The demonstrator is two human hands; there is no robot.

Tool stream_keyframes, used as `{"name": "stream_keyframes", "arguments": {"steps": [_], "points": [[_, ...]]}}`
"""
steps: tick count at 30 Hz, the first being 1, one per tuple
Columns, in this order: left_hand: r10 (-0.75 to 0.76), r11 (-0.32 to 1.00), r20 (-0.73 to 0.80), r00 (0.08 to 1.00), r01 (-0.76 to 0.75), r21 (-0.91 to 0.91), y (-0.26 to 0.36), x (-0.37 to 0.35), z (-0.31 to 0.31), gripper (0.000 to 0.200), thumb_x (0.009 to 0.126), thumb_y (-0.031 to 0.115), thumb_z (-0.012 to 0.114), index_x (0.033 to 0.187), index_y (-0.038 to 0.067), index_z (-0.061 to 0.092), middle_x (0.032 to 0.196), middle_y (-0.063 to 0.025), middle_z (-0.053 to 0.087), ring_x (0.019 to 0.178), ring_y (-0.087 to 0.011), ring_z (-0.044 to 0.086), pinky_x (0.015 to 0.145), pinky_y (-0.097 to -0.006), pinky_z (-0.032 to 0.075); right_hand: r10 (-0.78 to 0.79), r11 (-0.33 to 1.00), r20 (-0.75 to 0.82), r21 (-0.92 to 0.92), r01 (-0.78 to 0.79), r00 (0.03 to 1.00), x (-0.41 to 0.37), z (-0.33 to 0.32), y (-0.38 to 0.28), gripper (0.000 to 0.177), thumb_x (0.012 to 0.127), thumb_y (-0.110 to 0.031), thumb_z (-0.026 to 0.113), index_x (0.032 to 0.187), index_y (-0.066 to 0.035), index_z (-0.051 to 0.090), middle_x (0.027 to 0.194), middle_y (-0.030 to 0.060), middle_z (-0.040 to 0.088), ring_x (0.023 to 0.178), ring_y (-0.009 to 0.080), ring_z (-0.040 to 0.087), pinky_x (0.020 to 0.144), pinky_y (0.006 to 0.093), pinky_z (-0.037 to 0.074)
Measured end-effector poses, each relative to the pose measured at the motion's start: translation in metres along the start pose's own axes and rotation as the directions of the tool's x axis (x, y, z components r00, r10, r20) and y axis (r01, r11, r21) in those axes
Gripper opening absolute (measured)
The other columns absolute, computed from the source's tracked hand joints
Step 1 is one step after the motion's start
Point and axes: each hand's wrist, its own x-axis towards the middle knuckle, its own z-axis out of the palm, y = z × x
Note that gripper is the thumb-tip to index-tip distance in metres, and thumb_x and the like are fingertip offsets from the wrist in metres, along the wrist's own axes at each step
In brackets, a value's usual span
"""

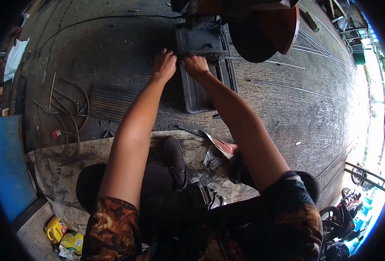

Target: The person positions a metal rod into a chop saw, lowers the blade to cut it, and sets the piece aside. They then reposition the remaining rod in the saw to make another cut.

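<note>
Both my arms reach forward to a dark metal cut-off saw on the floor. My left hand is just left of the saw's base, its fingers curled; what they hold, if anything, is hidden. My right hand lies over the base beside the clamp, with its fingers closed and their tips out of sight. I cannot make out what is in it. A thin metal rod runs out to the right from the clamp. Above hangs the saw's round, red-edged guard.
A bundle of dark bars lies left of the saw, near curved strips. Long thin rods are spread at right. A black cable crosses the floor. A blue panel stands at far left, motorcycles at right.
</note>
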Motion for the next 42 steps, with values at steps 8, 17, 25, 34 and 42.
{"name": "stream_keyframes", "arguments": {"steps": [8,17,25,34,42], "points": [[0.012,0.998,0.033,0.999,-0.015,0.068,0.001,0.009,0.0,0.018,0.081,0.008,0.057,0.088,0.006,0.074,0.11,-0.0097,0.068,0.115,-0.03,0.055,0.092,-0.0467,0.046,0.018,1.0,0.019,-0.002,-0.018,1.0,0.009,0.0,0.0,0.022,0.09,-0.011,0.05,0.091,-0.009,0.071,0.1,0.0146,0.068,0.094,0.0322,0.07,0.079,0.0429,0.056],[0.03,0.987,-0.007,1.0,-0.029,0.156,0.012,0.016,-0.042,0.018,0.08,0.009,0.058,0.085,0.008,0.075,0.102,-0.0068,0.069,0.117,-0.0245,0.053,0.095,-0.0435,0.04,-0.044,0.998,-0.106,0.033,0.047,0.993,0.011,-0.019,-0.006,0.017,0.084,-0.008,0.052,0.093,-0.005,0.066,0.104,0.0158,0.064,0.089,0.0354,0.068,0.077,0.0462,0.055],[0.131,0.939,-0.102,0.986,-0.09,0.33,0.038,0.011,-0.095,0.018,0.083,0.015,0.059,0.081,0.011,0.076,0.099,-0.0049,0.069,0.114,-0.0211,0.054,0.093,-0.0414,0.039,-0.027,0.999,-0.155,0.015,0.029,0.988,-0.002,-0.052,-0.013,0.017,0.085,-0.009,0.053,0.095,-0.004,0.065,0.106,0.0153,0.065,0.088,0.0345,0.069,0.075,0.0449,0.056],[0.264,0.888,-0.166,0.95,-0.173,0.426,0.067,0.03,-0.152,0.017,0.084,0.017,0.059,0.087,0.012,0.075,0.097,-0.0042,0.069,0.11,-0.0207,0.056,0.09,-0.0384,0.04,0.074,0.994,-0.253,0.102,-0.05,0.965,0.004,-0.097,-0.011,0.022,0.086,-0.013,0.055,0.105,-0.004,0.062,0.111,0.0167,0.063,0.086,0.0344,0.07,0.074,0.0448,0.057],[0.179,0.898,-0.157,0.971,-0.096,0.429,0.057,0.01,-0.176,0.016,0.081,0.013,0.059,0.08,0.007,0.074,0.089,-0.0078,0.069,0.106,-0.0257,0.057,0.09,-0.0429,0.041,-0.105,0.985,-0.411,0.081,0.151,0.905,-0.013,-0.125,-0.042,0.016,0.085,-0.012,0.055,0.097,-0.004,0.063,0.106,0.0154,0.061,0.083,0.0316,0.07,0.07,0.0431,0.057]]}}
